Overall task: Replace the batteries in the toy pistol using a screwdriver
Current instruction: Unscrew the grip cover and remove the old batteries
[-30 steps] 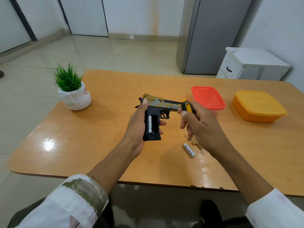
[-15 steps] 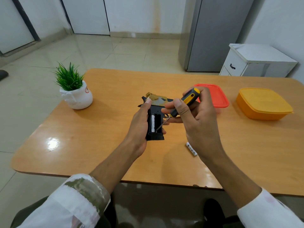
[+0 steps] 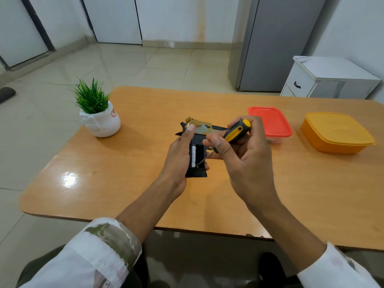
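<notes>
Head view: red-lidded container [image 3: 270,122] and orange lidded tub [image 3: 336,133] sit on the far right of the wooden table [image 3: 124,175], both closed, contents not visible. The white plant pot [image 3: 102,122] at far left has a small round red mark, unreadable. The black-and-gold toy pistol [image 3: 196,173] is held over the table's middle. The left hand [image 3: 177,156] has fingers wrapped round the grip and thumb on the gold slide. The grip compartment is open, with one battery [image 3: 194,155] in its left slot. The right hand [image 3: 249,163] pinches the yellow-black screwdriver [image 3: 236,129], tip at the compartment's lower end. The slide emblem is unreadable.
</notes>
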